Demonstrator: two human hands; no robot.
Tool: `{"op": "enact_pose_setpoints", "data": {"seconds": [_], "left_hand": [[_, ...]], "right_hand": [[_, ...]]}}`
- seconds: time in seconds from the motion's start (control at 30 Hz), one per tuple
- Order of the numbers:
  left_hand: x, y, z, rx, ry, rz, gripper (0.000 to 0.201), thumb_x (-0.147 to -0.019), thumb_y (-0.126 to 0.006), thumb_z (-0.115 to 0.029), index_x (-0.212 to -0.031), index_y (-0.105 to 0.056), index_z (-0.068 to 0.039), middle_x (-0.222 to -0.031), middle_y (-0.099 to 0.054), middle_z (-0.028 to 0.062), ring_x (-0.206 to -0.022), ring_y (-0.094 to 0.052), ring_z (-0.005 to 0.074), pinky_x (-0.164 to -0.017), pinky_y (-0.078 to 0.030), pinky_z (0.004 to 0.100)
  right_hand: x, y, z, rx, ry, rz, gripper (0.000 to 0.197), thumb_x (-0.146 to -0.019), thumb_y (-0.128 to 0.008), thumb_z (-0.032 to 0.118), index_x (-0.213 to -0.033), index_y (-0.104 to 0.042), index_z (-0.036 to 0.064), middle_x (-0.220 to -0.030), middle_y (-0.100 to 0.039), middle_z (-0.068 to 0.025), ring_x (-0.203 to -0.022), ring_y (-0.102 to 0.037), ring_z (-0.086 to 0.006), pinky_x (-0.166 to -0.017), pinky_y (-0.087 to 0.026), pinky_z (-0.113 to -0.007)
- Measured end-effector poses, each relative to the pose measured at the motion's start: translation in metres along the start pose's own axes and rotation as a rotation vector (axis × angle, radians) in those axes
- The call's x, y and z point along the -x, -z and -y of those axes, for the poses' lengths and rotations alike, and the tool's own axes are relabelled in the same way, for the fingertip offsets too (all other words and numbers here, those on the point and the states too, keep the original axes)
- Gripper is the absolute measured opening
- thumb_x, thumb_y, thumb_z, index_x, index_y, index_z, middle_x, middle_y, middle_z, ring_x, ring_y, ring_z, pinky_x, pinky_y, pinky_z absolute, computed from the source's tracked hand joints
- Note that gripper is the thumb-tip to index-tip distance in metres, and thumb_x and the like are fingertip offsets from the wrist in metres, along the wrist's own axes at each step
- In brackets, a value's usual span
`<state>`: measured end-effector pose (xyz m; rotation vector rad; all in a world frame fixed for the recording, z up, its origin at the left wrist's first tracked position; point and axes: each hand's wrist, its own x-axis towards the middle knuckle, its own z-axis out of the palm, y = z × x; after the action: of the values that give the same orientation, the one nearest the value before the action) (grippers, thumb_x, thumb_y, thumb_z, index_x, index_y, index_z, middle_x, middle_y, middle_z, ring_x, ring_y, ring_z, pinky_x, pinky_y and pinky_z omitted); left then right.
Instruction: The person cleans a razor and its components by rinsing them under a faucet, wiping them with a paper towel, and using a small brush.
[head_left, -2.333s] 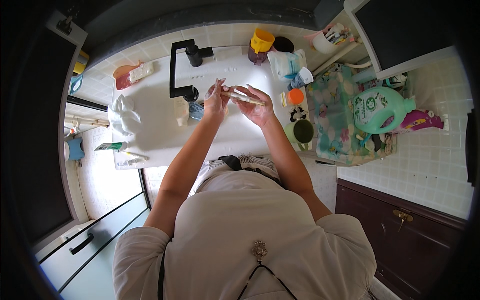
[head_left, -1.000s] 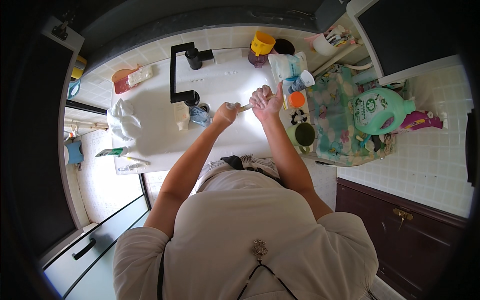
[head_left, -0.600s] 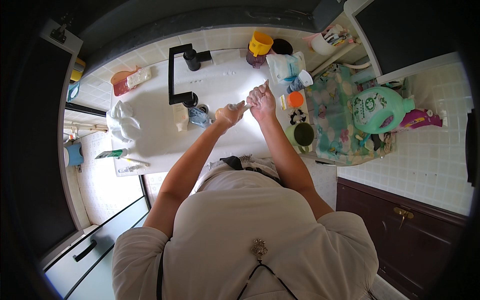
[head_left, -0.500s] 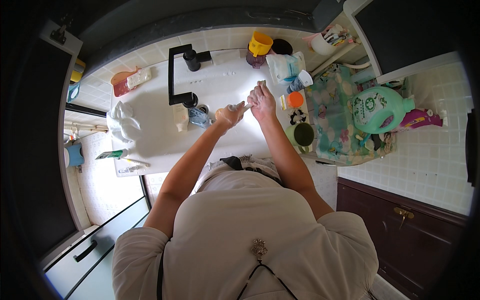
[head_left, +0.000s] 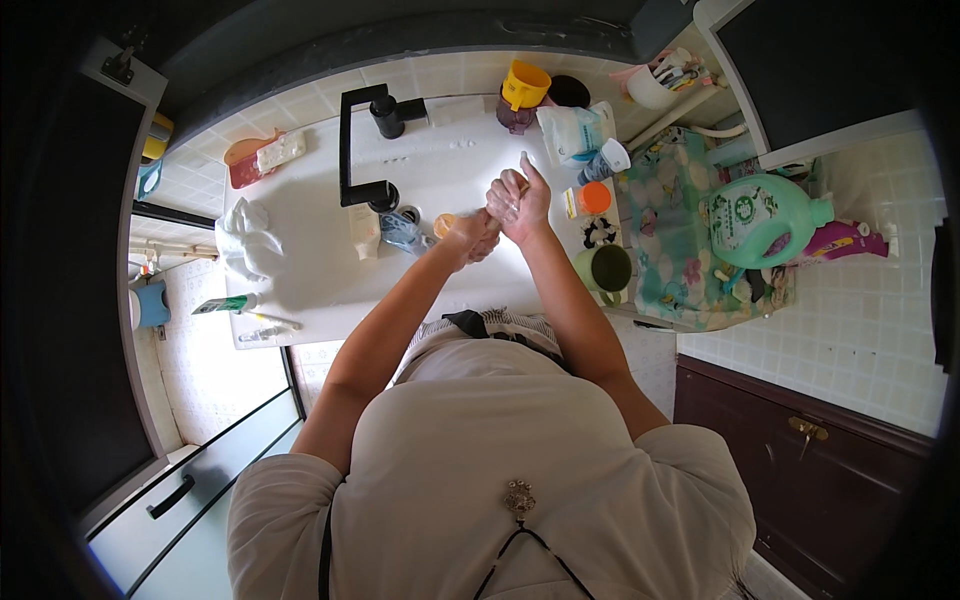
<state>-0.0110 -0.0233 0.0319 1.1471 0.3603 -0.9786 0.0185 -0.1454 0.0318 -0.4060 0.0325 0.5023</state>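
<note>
Over the white sink (head_left: 310, 250), my two hands meet, both wet with whitish lather. My left hand (head_left: 473, 240) is closed, its knuckles toward my right hand. My right hand (head_left: 519, 202) has its fingers curled in and its thumb pointing up and away. Where they touch, I cannot make out whether anything is between them. Beside my left hand lies a small orange-yellow rounded thing (head_left: 444, 225), partly covered by it. A clear bluish packet (head_left: 405, 235) and a pale tube (head_left: 365, 235) lie left of that.
A black faucet (head_left: 348, 150) stands behind, left of my hands. To the right are an orange-lidded jar (head_left: 594, 198), a green mug (head_left: 606, 268), a white-and-blue pouch (head_left: 575, 130) and a yellow cup (head_left: 525, 85). Farther right stands a green detergent bottle (head_left: 755, 220). A white crumpled cloth (head_left: 247, 238) lies left.
My left hand has shifted slightly right and down. My right hand's thumb now sticks up apart from its fingers. The white strip seen between the hands before no longer shows.
</note>
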Motion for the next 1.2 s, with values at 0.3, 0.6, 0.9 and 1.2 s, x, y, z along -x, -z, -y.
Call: {"op": "enact_pose_setpoints", "data": {"seconds": [0.3, 0.6, 0.9, 1.2], "left_hand": [[-0.022, 0.019, 0.012, 0.433, 0.17, 0.134, 0.04, -0.086, -0.03, -0.033, -0.05, -0.029, -0.015, -0.044, -0.029, -0.0025, -0.034, -0.022, 0.0095, -0.032, -0.016, 0.0239], [-0.029, 0.005, 0.006, 0.461, -0.148, -0.234, 0.044, -0.089, -0.03, -0.05, -0.065, -0.042, -0.016, -0.047, -0.036, -0.0011, -0.036, -0.032, 0.0114, -0.033, -0.027, 0.0244], [-0.035, -0.002, 0.03, 0.054, -0.141, -0.195, 0.036, -0.092, -0.029, -0.038, -0.071, -0.042, -0.013, -0.05, -0.035, -0.0005, -0.038, -0.029, 0.0105, -0.036, -0.024, 0.0248], [-0.012, -0.005, 0.034, 0.157, -0.257, -0.113, 0.018, -0.091, -0.032, -0.028, -0.081, -0.042, -0.016, -0.055, -0.036, -0.0032, -0.04, -0.027, 0.0057, -0.035, -0.019, 0.0211]], "right_hand": [[-0.011, -0.002, -0.02, 0.219, 0.037, -0.268, 0.04, -0.087, -0.042, 0.045, -0.062, -0.039, 0.0132, -0.049, -0.033, 0.0019, -0.047, -0.033, -0.0111, -0.053, -0.034, -0.024], [-0.002, -0.005, -0.042, 0.991, 0.07, -0.598, 0.04, -0.081, -0.054, 0.041, -0.064, -0.05, 0.0049, -0.053, -0.047, -0.0011, -0.045, -0.042, -0.0101, -0.042, -0.034, -0.027], [-0.003, 0.028, -0.036, 1.072, 0.147, -0.653, 0.037, -0.081, -0.054, 0.038, -0.072, -0.046, 0.0034, -0.061, -0.048, -0.0049, -0.054, -0.049, -0.0145, -0.051, -0.041, -0.028], [0.011, -0.002, -0.033, 0.734, 0.312, -0.362, 0.039, -0.076, -0.044, -0.004, -0.113, -0.033, 0.0034, -0.091, -0.048, -0.0136, -0.077, -0.055, -0.0205, -0.065, -0.049, -0.031]]}}
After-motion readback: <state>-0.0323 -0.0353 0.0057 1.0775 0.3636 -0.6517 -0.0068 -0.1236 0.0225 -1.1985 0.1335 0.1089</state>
